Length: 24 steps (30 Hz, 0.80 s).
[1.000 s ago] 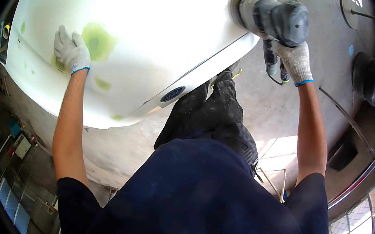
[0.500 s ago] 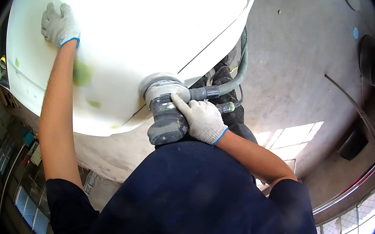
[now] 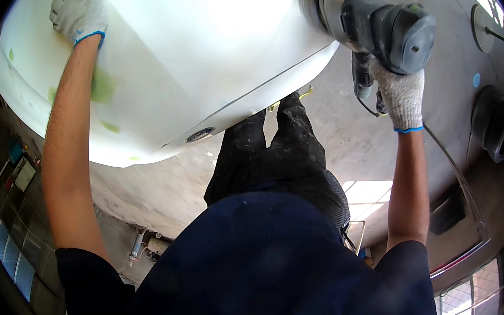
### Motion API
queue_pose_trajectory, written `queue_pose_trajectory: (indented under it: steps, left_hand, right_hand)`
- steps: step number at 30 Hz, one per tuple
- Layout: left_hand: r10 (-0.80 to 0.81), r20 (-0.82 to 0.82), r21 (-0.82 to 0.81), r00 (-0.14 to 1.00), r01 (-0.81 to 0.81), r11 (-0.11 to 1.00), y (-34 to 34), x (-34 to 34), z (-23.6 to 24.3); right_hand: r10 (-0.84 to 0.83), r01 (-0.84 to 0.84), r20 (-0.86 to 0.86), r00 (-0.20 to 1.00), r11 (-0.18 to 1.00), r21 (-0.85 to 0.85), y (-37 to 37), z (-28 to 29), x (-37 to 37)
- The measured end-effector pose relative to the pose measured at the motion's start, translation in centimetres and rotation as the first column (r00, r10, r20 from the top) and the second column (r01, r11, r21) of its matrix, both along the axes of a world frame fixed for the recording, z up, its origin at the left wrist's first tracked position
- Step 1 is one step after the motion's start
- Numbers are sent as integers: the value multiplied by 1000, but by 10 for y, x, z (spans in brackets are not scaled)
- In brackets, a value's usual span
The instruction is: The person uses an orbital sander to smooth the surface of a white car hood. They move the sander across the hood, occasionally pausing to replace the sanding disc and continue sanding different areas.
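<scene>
A large white car panel [image 3: 172, 42], marked with green patches [image 3: 103, 86], curves across the upper left and middle. Flat against its left part rests my left hand [image 3: 80, 10] in a white knit glove with a blue cuff, fingers a little apart and holding nothing. My right hand [image 3: 399, 93], gloved alike, is closed round the underside of a grey and black disc sander [image 3: 373, 22]; the sander's body hides most of the fingers. The sander is tilted, its round pad at the panel's right edge; whether they touch I cannot tell. A dark oval badge [image 3: 200, 134] shows on the panel's near edge.
Dark tyres [image 3: 497, 126] lie on the grey floor at the right. A long thin strip [image 3: 460, 181] curves along there too. My legs [image 3: 273, 138] stand close to the panel. A small metal fitting [image 3: 139, 244] is at the lower left.
My right hand has swung the sander up and to the right, from the panel's near edge to its far right edge. The badge now shows. My left hand stays on the panel.
</scene>
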<state>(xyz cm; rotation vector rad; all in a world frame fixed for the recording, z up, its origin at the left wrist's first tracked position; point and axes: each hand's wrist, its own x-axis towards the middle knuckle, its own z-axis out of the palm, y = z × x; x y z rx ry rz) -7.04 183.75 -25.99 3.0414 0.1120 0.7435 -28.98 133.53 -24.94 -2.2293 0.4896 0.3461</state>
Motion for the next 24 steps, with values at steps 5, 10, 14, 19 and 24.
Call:
queue_pose_trajectory:
  steps: [5, 10, 14, 19, 24]
  left_hand:
    - [14, 24, 61, 1000, -16, 998, 19, -5, 2]
    - [-15, 22, 65, 1000, 13, 998, 19, 3, -3]
    - [-64, 16, 135, 998, 62, 989, 22, 5, 0]
    - [-60, 18, 126, 998, 57, 990, 23, 5, 0]
    - [-84, 61, 78, 995, 79, 994, 15, 1, 2]
  right_hand:
    - [148, -157, 77, 986, 979, 129, 30, 15, 28]
    - [355, -364, 94, 930, 857, 364, 118, 40, 9]
    - [536, -493, 4, 844, 773, 400, 165, 47, -21]
    - [611, -542, -114, 783, 761, 358, 150, 46, -36]
    - [320, -288, -61, 945, 909, 302, 78, 35, -54]
